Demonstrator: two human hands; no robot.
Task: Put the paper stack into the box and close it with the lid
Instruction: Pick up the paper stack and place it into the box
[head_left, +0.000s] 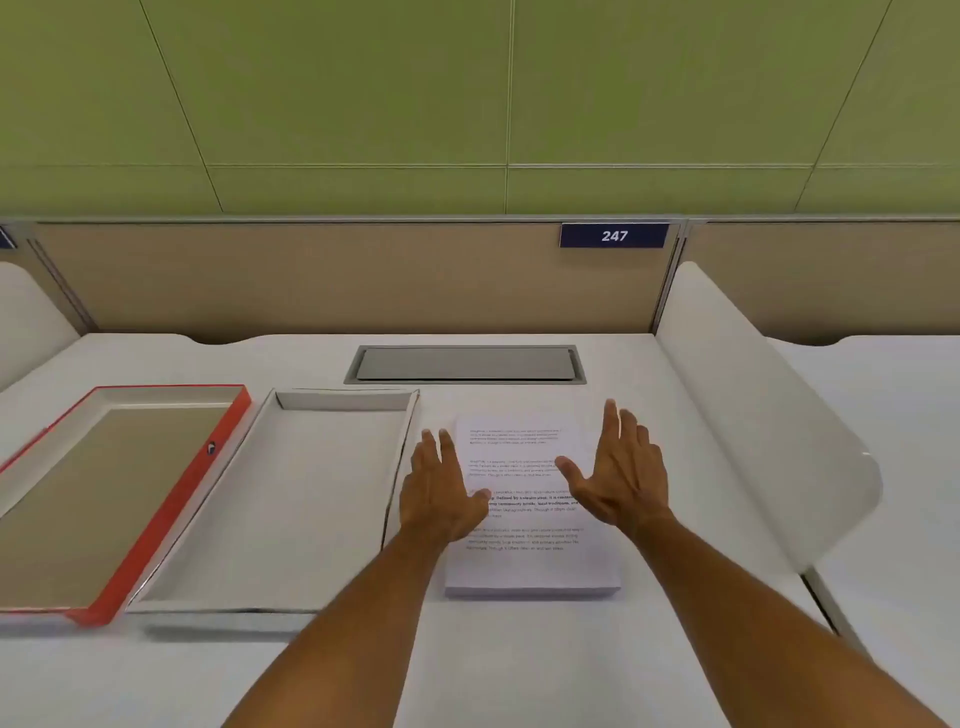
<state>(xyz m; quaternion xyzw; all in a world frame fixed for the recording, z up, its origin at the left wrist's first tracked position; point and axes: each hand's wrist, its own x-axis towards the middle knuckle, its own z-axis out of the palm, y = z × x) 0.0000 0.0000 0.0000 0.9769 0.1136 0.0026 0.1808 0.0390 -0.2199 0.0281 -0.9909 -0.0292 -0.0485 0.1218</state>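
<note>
1. The paper stack is a thick white block of sheets; its top page carries several short paragraphs of printed text, one of them partly in bold, too blurred to read.
2. It lies flat on the white worktop, just right of the box and near the grey rectangular hatch set into the worktop behind it.
3. The box is an open, shallow white tray with low walls and nothing inside it; its right wall runs close along the left edge of the stack.
4. The lid lies upside down to the left of the box, touching or almost touching it, with an orange-red rim and a grey-brown inner face.
5. The left hand is spread, palm down, fingers straight and pointing away from the person; it sits over the left edge of the stack, between stack and box wall, the thumb reaching over the printed page. Whether it presses on the paper I cannot tell.
6. The right hand is spread too, palm turned inward to the left, thumb stretched out over the page, above the right part of the stack. It grips nothing.
7. Both forearms reach in from the near edge, the stack lying between the two hands.
8. A blue plate reading 247 sits on the tan partition behind.
</note>
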